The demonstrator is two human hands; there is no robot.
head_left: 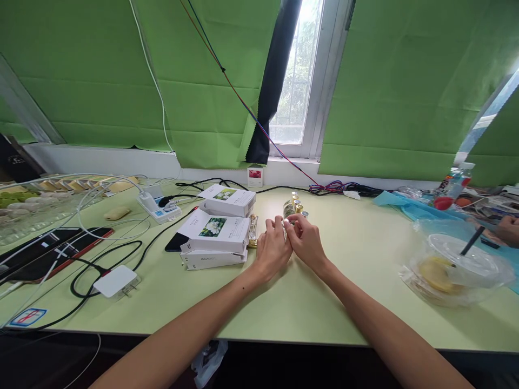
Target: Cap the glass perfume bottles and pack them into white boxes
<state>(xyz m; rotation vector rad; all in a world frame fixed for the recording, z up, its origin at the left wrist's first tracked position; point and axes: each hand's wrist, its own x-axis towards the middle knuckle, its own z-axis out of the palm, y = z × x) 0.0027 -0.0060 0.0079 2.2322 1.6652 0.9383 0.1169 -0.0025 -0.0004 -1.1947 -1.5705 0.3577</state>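
Observation:
My left hand [272, 247] and my right hand [307, 240] meet over the middle of the table. The left hand's fingers are bent and close together, its palm turned down. On my right hand, thumb and fingertips are pinched beside the left fingers. Whatever lies between or under the hands is hidden. Just beyond the fingertips, several small glass bottles with gold caps [299, 208] are grouped together. More clear-and-gold glass bottles [253, 229] lie left of my left hand. Beside them are stacked white boxes [227, 233] printed with a white flower.
Another white box [229, 199] lies behind the stack. At left are a power strip [158, 208], a white charger [116, 281], cables and dark phones [60, 251]. A bagged drink cup [450, 265] with a straw stands right. Another person's hand [508, 231] shows at the right edge.

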